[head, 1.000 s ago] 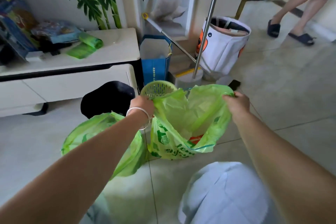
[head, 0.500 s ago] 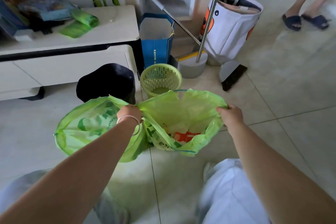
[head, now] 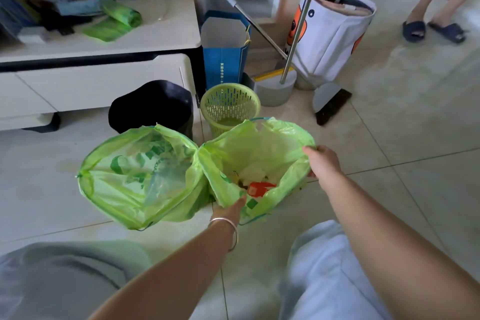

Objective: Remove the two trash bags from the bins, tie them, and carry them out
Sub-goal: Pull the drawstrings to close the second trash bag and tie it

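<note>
Two light green trash bags stand open on the tiled floor, touching each other. The left bag [head: 137,176] gapes wide and nobody holds it. The right bag [head: 262,153] holds scraps and a red wrapper. My left hand [head: 231,212], with a silver bracelet on the wrist, pinches that bag's near rim. My right hand [head: 322,161] grips its right rim. Behind the bags stand a black bin [head: 153,105] and a green lattice bin [head: 230,106], both without liners.
A white low cabinet [head: 104,73] runs along the left with a roll of green bags [head: 122,14] on top. A blue paper bag [head: 224,60], mop pole [head: 302,18], broom [head: 331,102] and white fabric hamper [head: 335,34] stand behind. Another person's legs [head: 439,2] are at top right.
The right bag has come down to the floor and spread open. My left hand left the bag's far left rim and now grips its near rim. The view dipped lower.
</note>
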